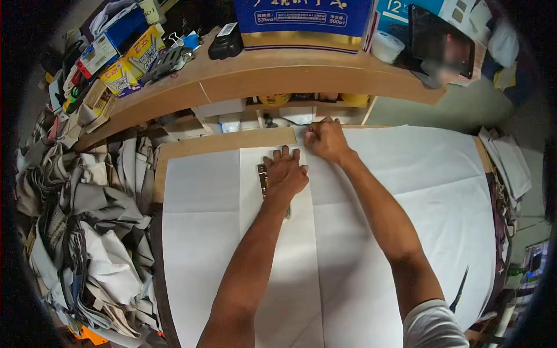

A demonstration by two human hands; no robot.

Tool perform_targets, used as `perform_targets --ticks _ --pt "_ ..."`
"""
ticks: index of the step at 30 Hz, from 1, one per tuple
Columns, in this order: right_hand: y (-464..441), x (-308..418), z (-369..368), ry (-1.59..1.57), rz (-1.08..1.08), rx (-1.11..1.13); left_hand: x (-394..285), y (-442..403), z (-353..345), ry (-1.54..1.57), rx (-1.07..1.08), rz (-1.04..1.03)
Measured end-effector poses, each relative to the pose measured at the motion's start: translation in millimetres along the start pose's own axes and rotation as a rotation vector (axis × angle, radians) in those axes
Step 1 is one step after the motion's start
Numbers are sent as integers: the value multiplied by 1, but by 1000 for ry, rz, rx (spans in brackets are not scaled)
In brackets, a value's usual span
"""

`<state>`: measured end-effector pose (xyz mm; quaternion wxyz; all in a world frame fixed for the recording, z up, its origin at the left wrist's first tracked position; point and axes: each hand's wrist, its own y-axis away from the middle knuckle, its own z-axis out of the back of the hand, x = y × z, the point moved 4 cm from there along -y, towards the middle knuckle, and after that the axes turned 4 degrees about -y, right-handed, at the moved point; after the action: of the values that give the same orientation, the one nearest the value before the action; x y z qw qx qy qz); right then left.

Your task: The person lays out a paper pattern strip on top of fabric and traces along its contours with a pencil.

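My left hand (284, 174) lies palm down with its fingers spread on a long off-white strip (278, 249). Partly beneath that hand is a narrow metal piece (262, 178), its kind hidden; a metal end shows below the wrist too. My right hand (328, 140) is closed at the far edge of the white fabric (418, 191), fingers curled around its edge beside the strip's top corner. The fabric spreads over the table with faint crease lines. The strip lies left of the middle, upon the white layer.
Heaped grey and white cloth (98, 232) crowds the left side. Across the back runs a raised wooden shelf (278, 75) bearing a blue box (301, 26), a phone-like black device (442, 40) and yellow boxes (136, 58). A dark pointed object (460, 290) lies near my right elbow.
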<state>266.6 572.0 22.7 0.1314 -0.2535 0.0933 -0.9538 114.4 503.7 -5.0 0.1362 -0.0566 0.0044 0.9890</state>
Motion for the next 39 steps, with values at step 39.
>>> perform_targets --ticks 39 --pt "180 76 -28 -1161 -447 -737 36 118 15 303 109 -44"
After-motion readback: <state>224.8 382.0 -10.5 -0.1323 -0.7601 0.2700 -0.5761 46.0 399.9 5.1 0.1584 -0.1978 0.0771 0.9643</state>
